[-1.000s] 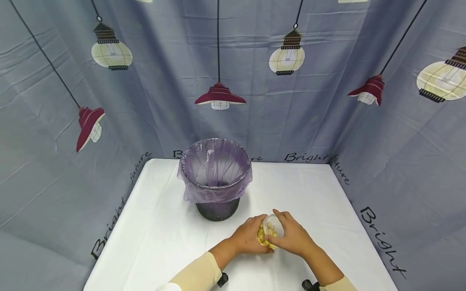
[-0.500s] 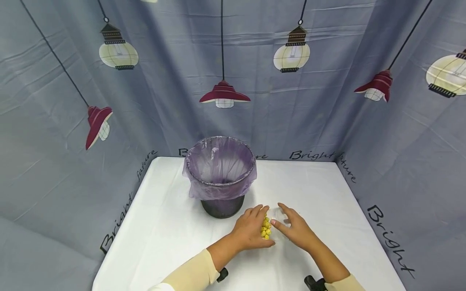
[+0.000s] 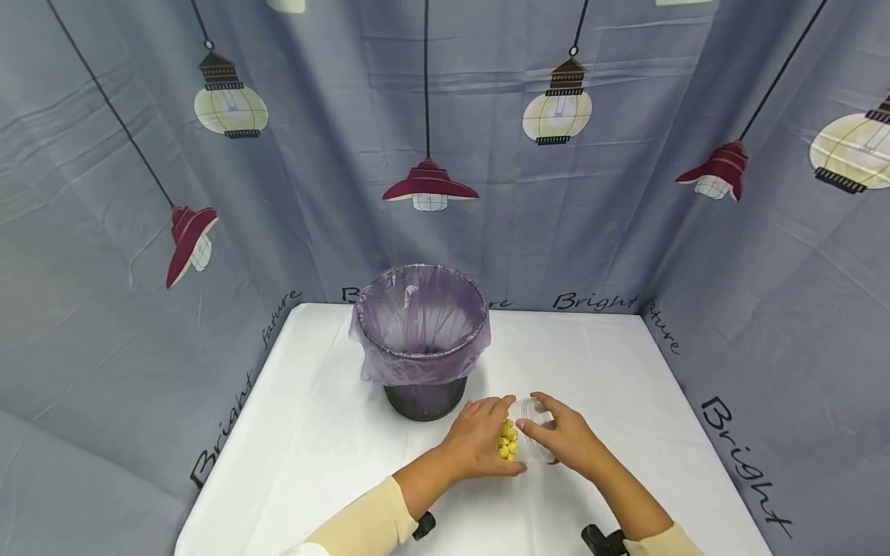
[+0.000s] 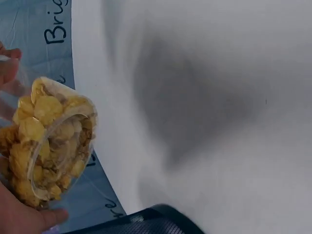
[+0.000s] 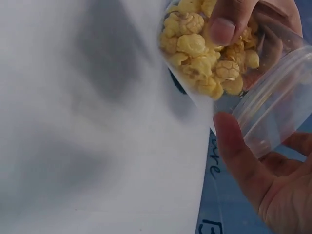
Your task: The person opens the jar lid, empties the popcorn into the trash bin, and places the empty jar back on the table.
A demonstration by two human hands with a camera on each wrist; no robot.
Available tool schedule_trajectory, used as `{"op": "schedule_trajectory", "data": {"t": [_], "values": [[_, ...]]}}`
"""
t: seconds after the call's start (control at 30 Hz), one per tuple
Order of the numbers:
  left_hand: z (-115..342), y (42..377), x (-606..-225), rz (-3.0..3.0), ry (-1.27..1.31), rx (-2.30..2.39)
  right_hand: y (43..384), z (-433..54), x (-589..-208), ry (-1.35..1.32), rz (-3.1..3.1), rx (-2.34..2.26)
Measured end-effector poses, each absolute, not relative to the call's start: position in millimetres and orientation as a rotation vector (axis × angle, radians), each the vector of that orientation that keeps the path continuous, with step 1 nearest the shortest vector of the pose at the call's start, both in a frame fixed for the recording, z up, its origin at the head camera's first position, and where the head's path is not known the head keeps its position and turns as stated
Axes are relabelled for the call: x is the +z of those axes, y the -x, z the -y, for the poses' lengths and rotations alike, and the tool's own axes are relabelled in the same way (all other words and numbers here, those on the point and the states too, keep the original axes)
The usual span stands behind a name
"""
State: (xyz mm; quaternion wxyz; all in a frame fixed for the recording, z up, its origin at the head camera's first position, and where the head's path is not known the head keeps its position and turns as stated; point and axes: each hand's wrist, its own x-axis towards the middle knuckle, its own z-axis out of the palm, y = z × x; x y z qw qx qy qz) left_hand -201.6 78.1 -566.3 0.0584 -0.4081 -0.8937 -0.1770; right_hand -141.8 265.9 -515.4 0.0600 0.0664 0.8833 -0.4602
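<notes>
A clear plastic jar [image 4: 58, 141] partly filled with yellow popcorn [image 5: 200, 58] is tipped on its side above the white table. My left hand [image 3: 476, 439] grips it round the body, with the thumb pressed on the wall in the right wrist view. Across from it, my right hand [image 3: 566, 438] holds the clear round lid [image 5: 278, 105] between thumb and fingers, at the mouth end of the jar. Lid and mouth overlap in the right wrist view. From above, most of the jar is hidden behind the left hand.
A dark bin [image 3: 424, 400] lined with a purple plastic bag [image 3: 417, 367] stands on the white table [image 3: 320, 463], just beyond the left hand. Grey-blue curtains [image 3: 313, 193] printed with lamps enclose the table at the back and sides.
The jar has turned from near upright onto its side, its mouth now toward the right hand. The right hand has shifted slightly right with the lid. Little differs over the last half second.
</notes>
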Motion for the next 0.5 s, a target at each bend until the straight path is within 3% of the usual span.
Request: {"op": "schedule_trajectory", "data": {"t": [0.5], "values": [[-63,221,-548,2.777,1.497,-0.942,136,-270,-498,0.396,-2.976,-1.116]]}}
